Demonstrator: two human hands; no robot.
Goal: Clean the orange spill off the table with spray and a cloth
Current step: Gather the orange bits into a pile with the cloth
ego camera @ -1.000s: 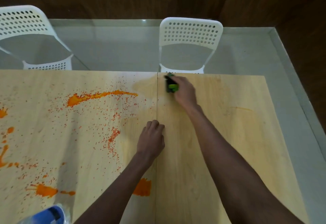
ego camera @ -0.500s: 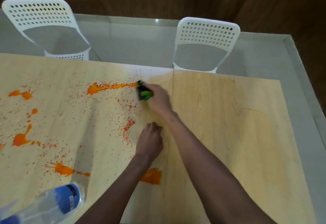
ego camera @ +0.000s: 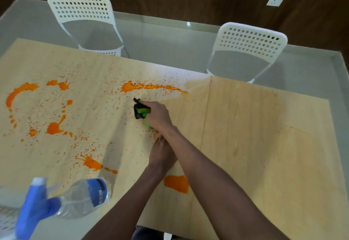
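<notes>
A: What risk was judged from there?

B: Smearing was feared. The orange spill (ego camera: 151, 86) was spread across the desk's (ego camera: 264, 145) left half, thick toward the far edge and thinner near the middle seam; if the cloth (ego camera: 142, 111) were dragged dry through it, the paint could be pushed onto the wiped right half. The spray bottle (ego camera: 75, 198) was left lying on its side at the near-left corner, where it could be knocked off.

A: And the hands?

B: The right hand (ego camera: 157, 117) was seen curled round the black-and-green cloth, pressed on the desk just below the far streak. The left hand (ego camera: 162, 154) was rested on the desk near the seam; nothing was seen held, and its finger spread could not be told.
</notes>
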